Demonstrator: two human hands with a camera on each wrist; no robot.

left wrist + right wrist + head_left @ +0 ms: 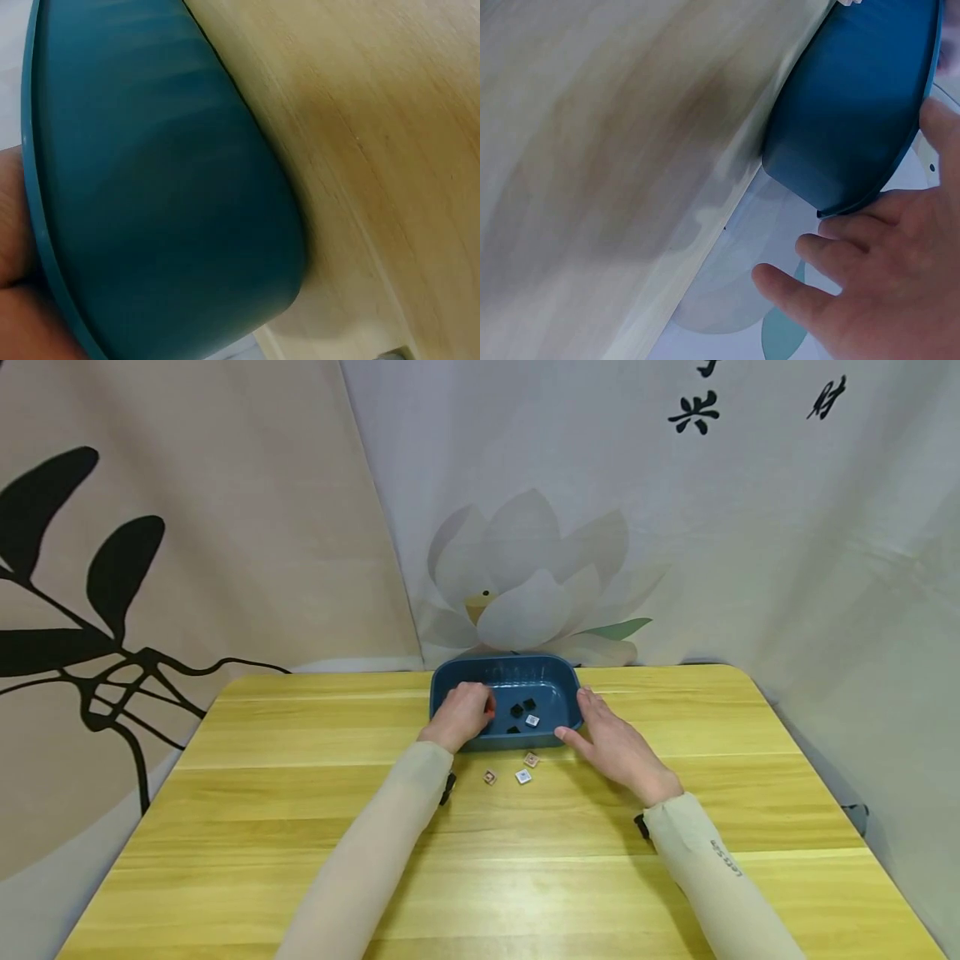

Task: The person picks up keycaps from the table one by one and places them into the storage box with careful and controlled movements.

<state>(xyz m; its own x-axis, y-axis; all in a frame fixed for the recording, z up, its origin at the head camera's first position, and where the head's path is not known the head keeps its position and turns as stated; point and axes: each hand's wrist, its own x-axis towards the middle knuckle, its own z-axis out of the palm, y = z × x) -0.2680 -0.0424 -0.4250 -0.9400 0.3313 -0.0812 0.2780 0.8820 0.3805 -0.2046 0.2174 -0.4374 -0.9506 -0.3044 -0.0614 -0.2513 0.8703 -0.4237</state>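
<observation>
We read places as on a clock centred on the blue, rounded-rectangular, plastic-looking tray (510, 742), with 6 nearest us. Closest on the yellow wood-grained tabletop (510, 877), just outside the tray's near wall, lie a small brownish square piece (490, 777) and a small white square piece (523, 776) either side of 6, and a second brownish square piece (531, 760) toward 5. Our bare right hand (618, 747) comes in from 4, fingers extended, thumb spread apart, touching the rim without wrapping round it. Our bare left hand (459, 717) reaches over the rim from 8, fingers curled, seemingly pinching a small red piece (491, 706) at the fingertips; how firmly, we cannot tell. That red piece is inside the tray, slightly left of its middle. Beside it, a pale-topped square piece (532, 721) lies at 4, with small black pieces (517, 710) around it. To pick well, we should brace the tray lightly with the right hand so it does not slide, hold the red piece by its sides, and raise it straight up before any sideways move. At 12 hangs the lotus-printed off-white cloth (525, 602).
</observation>
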